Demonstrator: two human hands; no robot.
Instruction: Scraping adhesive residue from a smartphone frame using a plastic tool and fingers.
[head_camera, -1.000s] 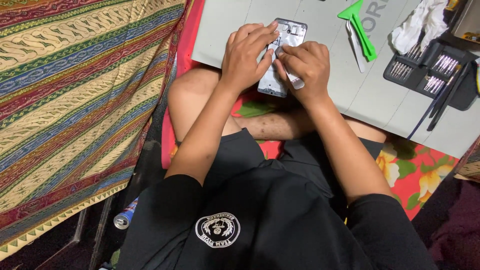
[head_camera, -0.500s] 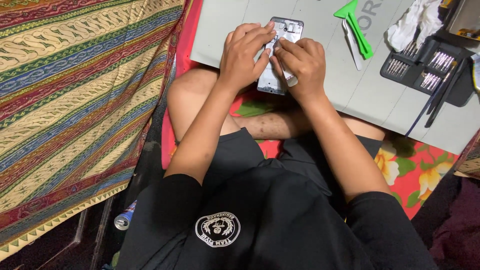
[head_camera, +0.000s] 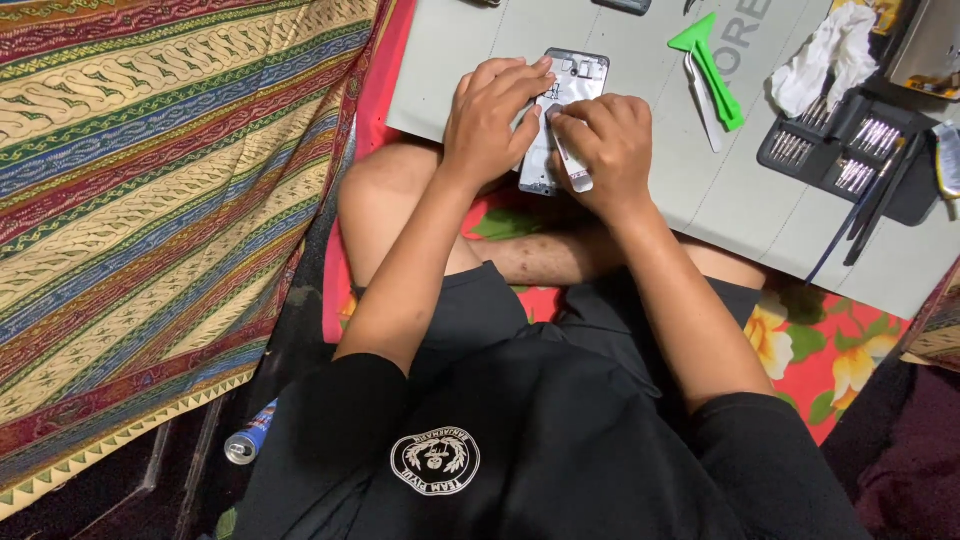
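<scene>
Little had shifted since the earlier frame: both hands stayed on the opened phone (head_camera: 570, 95), with only the fingers resettling slightly on it. That phone, a silver-grey frame with its back off and inner parts showing, lay at the near edge of the grey work mat (head_camera: 640, 215), upper middle of the frame. The left hand (head_camera: 492, 118) lay flat across its left side, fingers curled over the edge and pressing it down. The right hand (head_camera: 605, 140) was bunched, its fingertips pinching a thin white strip (head_camera: 572, 165) against the phone's lower half (whether the strip was stuck down or free, I could not tell).

Further right on the mat lay a green plastic pry tool (head_camera: 712, 60) beside a pair of metal tweezers (head_camera: 702, 100). Beyond them, at the upper right, sat a black tray of screwdriver bits (head_camera: 850, 155) with a crumpled white cloth (head_camera: 825, 55) just above it. A striped woven cloth (head_camera: 150, 200) filled the left of the frame, and a red flowered fabric (head_camera: 830, 350) showed under the person's crossed legs. A small can (head_camera: 250, 440) lay at the lower left.
</scene>
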